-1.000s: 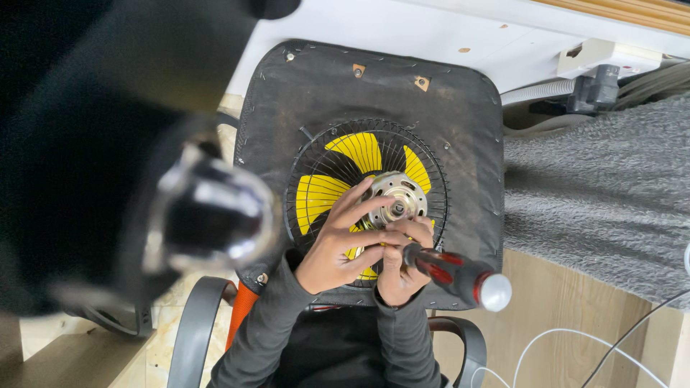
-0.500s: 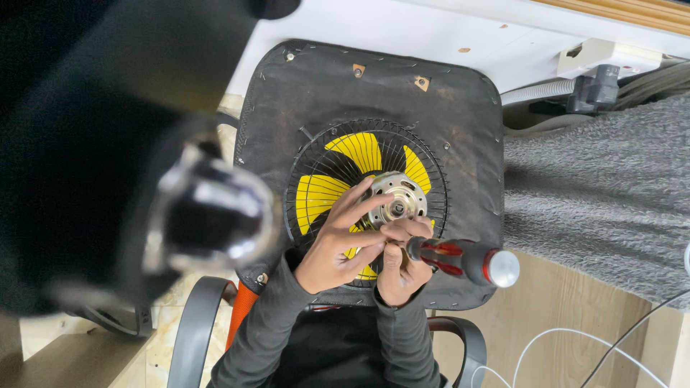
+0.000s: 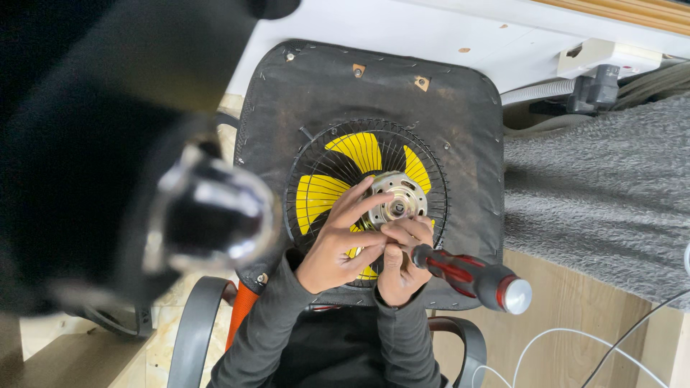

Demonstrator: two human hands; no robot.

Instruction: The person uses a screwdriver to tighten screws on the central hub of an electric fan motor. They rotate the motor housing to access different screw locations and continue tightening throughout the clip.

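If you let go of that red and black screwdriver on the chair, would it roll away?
Probably a little. The screwdriver has a round, smooth-looking handle, so it could roll. The chair seat looks flat, soft and rough, which would likely stop it soon. It looks stiff and solid, not bendy.

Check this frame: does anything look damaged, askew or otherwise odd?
Yes. A fan with yellow blades and a black wire guard lies flat on a worn chair seat, whose edges look frayed. A large blurred dark object blocks the left of the view. The right hand holds a red-and-black screwdriver.
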